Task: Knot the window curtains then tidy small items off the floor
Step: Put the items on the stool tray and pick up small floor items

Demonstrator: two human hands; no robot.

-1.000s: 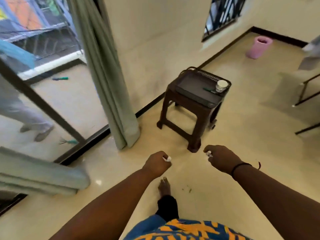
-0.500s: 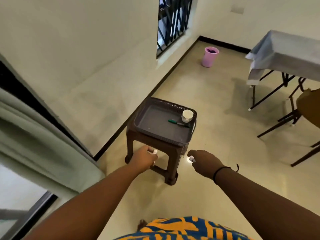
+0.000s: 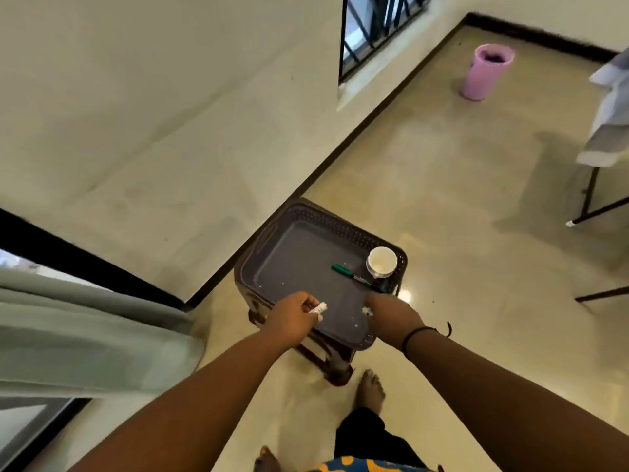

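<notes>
A dark grey tray (image 3: 299, 219) sits on a brown plastic stool (image 3: 337, 366) by the wall. Inside the tray lie a green marker (image 3: 342, 269) and a white cup (image 3: 381, 261). My left hand (image 3: 292, 318) hovers over the tray's near edge and pinches a small white scrap (image 3: 319, 308). My right hand (image 3: 391, 315) is over the tray's near right corner, its fingers curled round another small white bit (image 3: 367, 311), mostly hidden. A pale green curtain (image 3: 85, 335) hangs at the left.
A pink bin (image 3: 483, 74) stands by the far wall under a barred window (image 3: 374, 25). A cloth-covered table (image 3: 606, 107) with dark legs is at the right. My bare foot (image 3: 369, 391) is just in front of the stool. Cream floor lies beyond the stool.
I have stepped up to the stool. Both hands, each holding a white scrap, have moved from in front of the stool to above the tray.
</notes>
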